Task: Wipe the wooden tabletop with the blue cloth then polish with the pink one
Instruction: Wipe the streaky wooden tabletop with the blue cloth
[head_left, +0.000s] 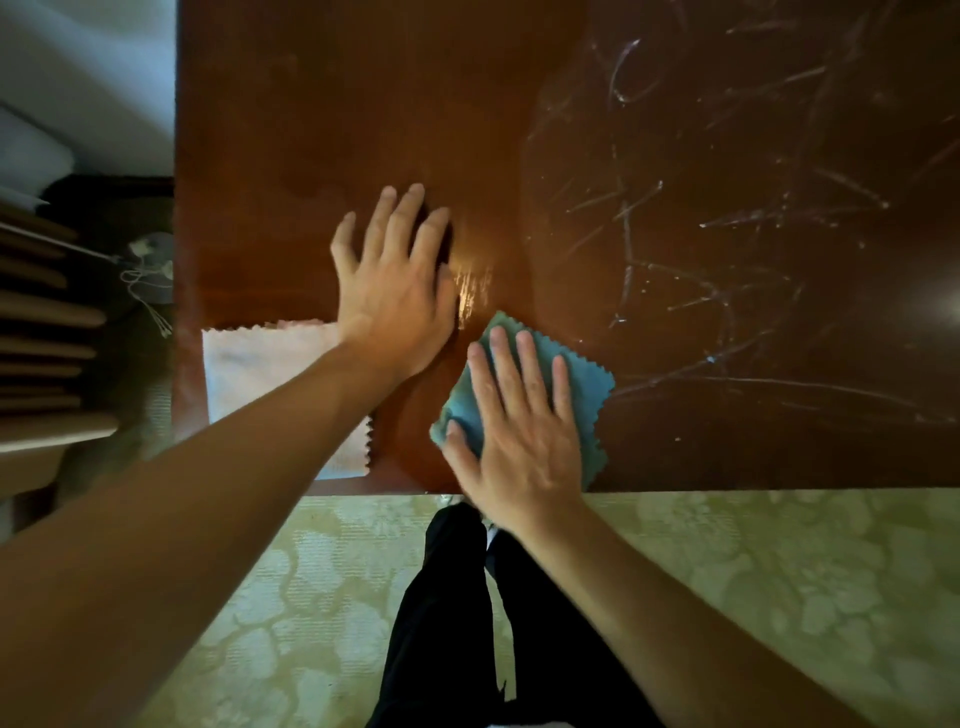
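Blue cloth (524, 384) lies near our tabletop's (363, 104) front edge, our right hand (519, 426) flat on it, fingers straight. Left hand (395, 291) spread, apparently resting on bare wood. Pink cloth (270, 364) lies left, partly under our forearm.

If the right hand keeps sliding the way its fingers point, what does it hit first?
Nothing solid, it seems: the right hand on the blue cloth faces only bare tabletop, with its shiny patch first.
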